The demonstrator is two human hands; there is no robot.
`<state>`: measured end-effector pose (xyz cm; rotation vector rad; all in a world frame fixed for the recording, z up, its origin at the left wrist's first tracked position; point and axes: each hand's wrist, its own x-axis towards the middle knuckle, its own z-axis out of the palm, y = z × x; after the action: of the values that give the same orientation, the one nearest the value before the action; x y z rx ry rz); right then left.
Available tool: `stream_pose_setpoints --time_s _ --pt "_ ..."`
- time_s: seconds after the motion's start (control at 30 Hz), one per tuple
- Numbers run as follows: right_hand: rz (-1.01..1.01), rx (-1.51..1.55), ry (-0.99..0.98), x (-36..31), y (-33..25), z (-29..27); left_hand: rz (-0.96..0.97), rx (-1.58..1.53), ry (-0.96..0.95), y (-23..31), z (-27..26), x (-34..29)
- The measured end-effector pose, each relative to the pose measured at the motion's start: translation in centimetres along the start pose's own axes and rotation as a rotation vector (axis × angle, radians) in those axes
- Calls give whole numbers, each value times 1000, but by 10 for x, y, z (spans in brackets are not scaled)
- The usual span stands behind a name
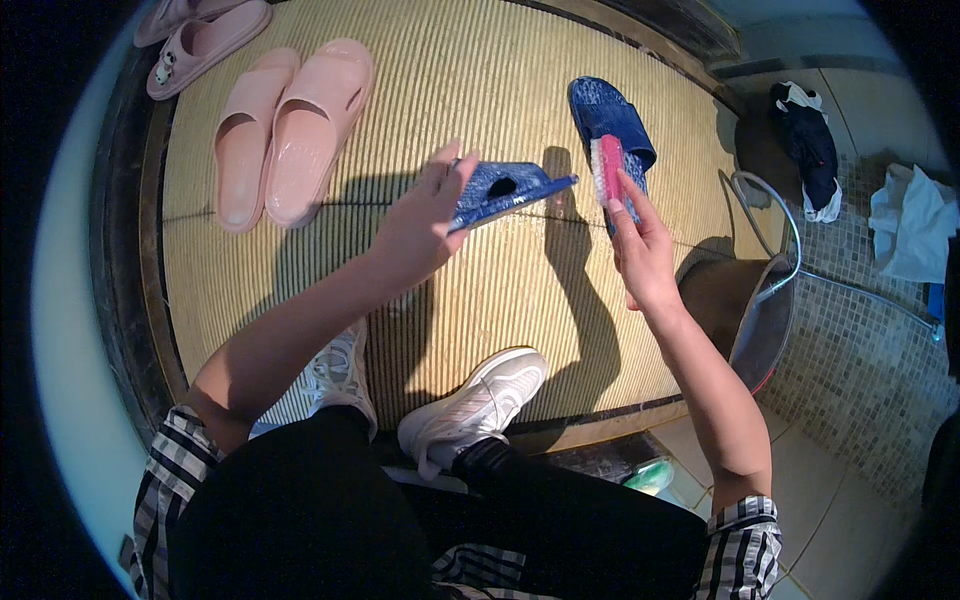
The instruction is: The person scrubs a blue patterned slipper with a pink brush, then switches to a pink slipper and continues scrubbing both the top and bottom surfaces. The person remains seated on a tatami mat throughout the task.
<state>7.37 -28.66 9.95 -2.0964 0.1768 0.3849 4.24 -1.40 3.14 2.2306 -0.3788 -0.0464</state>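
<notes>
My left hand (425, 215) grips a blue slipper (515, 190) above the mat, its sole edge tilted toward me and whitish wet marks on it. Most of those fingers are wrapped round its near end. In my right hand (645, 245) is a pink scrub brush (610, 170) with white bristles facing left, held between thumb and fingers, apart from the slipper. Behind the brush, a second blue slipper (615, 115) lies on the mat with white foam or water on it; the brush and hand partly cover it.
Pink slippers (318, 130) stand at the left on the ribbed yellow mat (460, 90), with another pink pair (205, 45) at the far left corner. A dark bucket (745, 310) holding a hose (795, 240) stands at the right. Dark cloth (805, 150) and white cloth (910, 225) lie beyond.
</notes>
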Motion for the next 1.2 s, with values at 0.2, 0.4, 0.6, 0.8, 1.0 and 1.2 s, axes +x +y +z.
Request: stream_pose_setpoints --time_s 0.2,0.4,0.6,0.8,1.0,1.2 --pt "81 73 -62 -3 7 10 -324 -69 -84 -2 -3 -9" --pt "231 175 -35 1 1 18 -293 79 -271 -7 3 -7" --pt "-281 -280 -181 -38 -1 45 -290 26 -235 -8 10 -1" --pt "-567 -747 -340 -50 1 57 -164 26 -96 -32 33 -16" --pt "-298 -578 -7 -5 15 -11 -172 5 -183 -22 17 -7" --pt "-299 -371 -88 -35 14 23 -149 -10 -166 -26 21 -11"
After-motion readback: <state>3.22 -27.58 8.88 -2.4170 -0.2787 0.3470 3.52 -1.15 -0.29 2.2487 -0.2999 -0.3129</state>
